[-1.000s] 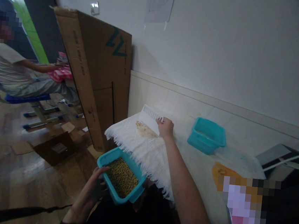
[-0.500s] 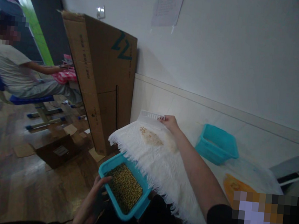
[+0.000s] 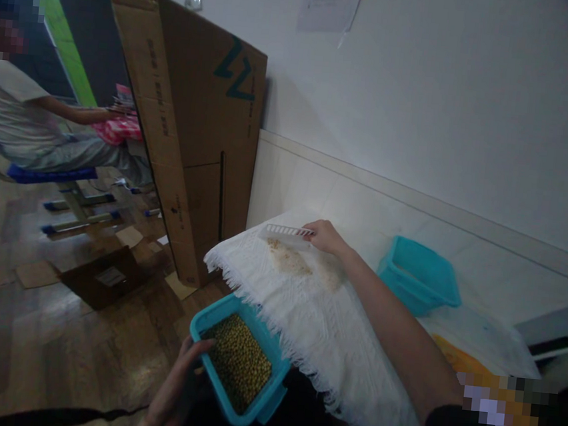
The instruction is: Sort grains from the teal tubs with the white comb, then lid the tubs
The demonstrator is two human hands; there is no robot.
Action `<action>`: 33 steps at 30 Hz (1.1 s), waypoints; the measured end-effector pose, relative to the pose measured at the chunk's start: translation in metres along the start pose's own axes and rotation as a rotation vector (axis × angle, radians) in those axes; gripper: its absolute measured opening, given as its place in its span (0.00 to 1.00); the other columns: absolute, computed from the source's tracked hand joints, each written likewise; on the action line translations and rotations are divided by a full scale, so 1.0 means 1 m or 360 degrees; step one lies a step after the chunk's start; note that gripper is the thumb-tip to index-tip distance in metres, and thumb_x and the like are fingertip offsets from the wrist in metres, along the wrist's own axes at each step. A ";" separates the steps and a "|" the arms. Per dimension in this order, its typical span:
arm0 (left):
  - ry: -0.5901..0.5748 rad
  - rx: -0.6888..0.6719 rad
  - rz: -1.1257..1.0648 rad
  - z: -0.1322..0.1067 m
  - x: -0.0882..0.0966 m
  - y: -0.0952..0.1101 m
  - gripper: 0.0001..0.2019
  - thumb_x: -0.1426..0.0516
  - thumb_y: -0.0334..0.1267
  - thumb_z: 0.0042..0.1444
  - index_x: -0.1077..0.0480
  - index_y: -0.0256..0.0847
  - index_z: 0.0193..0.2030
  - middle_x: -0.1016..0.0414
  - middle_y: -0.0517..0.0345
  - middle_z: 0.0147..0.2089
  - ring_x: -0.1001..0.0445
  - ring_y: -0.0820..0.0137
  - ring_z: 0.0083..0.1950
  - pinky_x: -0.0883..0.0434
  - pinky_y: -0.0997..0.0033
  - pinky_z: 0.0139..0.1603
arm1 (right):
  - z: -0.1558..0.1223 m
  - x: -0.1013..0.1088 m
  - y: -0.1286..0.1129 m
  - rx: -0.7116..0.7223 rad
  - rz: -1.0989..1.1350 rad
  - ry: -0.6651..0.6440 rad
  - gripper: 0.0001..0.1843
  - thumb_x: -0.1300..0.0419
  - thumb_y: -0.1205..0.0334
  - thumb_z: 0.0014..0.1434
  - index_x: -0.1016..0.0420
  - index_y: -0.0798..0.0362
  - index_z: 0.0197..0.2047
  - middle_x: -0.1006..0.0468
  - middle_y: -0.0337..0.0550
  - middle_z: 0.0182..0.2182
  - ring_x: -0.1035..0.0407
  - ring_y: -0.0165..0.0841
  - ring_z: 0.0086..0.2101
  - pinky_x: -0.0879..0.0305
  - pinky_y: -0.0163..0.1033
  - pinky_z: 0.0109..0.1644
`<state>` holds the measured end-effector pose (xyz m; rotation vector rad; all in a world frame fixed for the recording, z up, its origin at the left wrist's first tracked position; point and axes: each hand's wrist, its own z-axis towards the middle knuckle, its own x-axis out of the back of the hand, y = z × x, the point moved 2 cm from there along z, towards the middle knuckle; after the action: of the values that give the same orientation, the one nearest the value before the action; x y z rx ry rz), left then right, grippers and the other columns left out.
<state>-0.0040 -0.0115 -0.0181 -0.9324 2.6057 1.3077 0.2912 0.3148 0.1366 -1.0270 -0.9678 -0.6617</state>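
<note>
My left hand [image 3: 181, 370] grips the left rim of a teal plastic bin [image 3: 275, 379], thumb over the edge. Round yellow-green beans [image 3: 243, 356] cover its bottom. The bin is tilted just below the fringed edge of a white cloth [image 3: 298, 321] on a table. At the far side of this cloth, my right hand [image 3: 329, 236] is closed on the end of a white slotted plastic piece [image 3: 287, 231], like a flat scraper. Its lower edge meets a tan patch [image 3: 292, 261] of small crumbs or grains, whose kind I cannot make out.
A second teal bin [image 3: 421, 276] stands right of my forearm, near a clear plastic sheet and an orange item [image 3: 470, 361]. A tall cardboard box [image 3: 207, 125] leans by the wall. Left, a person [image 3: 17, 107] sits on a blue chair; an opened carton [image 3: 107, 280] lies on the floor.
My right hand has tipped the white slotted piece and brought it nearer, against the tan patch. My left hand keeps its hold on the bin. The view has shifted slightly.
</note>
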 end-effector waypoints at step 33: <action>-0.0081 -0.0034 0.0092 0.007 0.004 0.003 0.32 0.23 0.48 0.56 0.25 0.50 0.66 0.14 0.52 0.50 0.13 0.55 0.43 0.21 0.61 0.39 | -0.133 -0.018 -0.048 -0.0729 -0.0374 0.0495 0.22 0.38 0.63 0.82 0.16 0.52 0.74 0.06 0.58 0.49 0.12 0.48 0.47 0.29 0.43 0.50</action>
<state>-0.0103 -0.0072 -0.0216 -0.8216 2.6040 1.3567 0.2887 0.1738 0.1139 -1.1708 -0.6798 -1.2400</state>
